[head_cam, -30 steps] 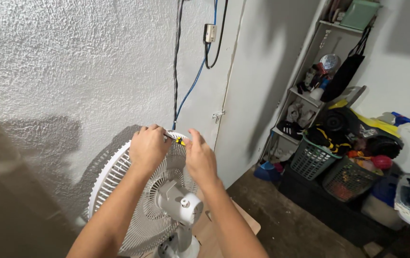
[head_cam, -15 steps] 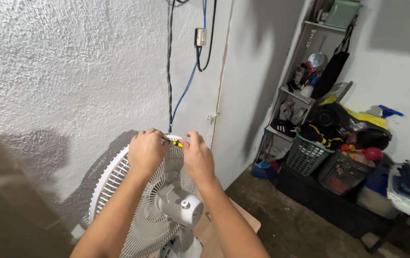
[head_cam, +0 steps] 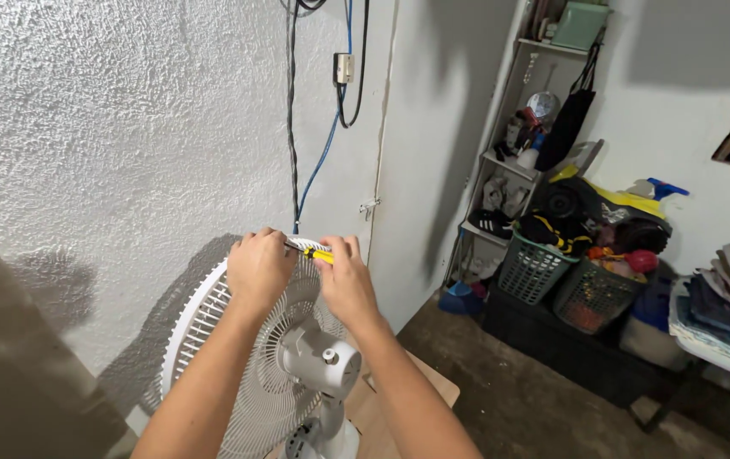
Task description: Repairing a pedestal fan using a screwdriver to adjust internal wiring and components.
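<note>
A white pedestal fan stands in front of me, seen from behind, with its grey motor housing below my wrists. My left hand grips the top rim of the fan's wire guard. My right hand is closed on a small yellow-handled screwdriver at the top of the guard, its dark tip pointing toward the left hand. The two hands are close together, a few centimetres apart.
A rough white wall rises just behind the fan, with black and blue cables running down it. To the right stand a cluttered shelf, two plastic baskets and piled clothes. Brown cardboard lies on the floor.
My view has shifted a little; both hands stay at the top of the fan guard with only slight movement.
</note>
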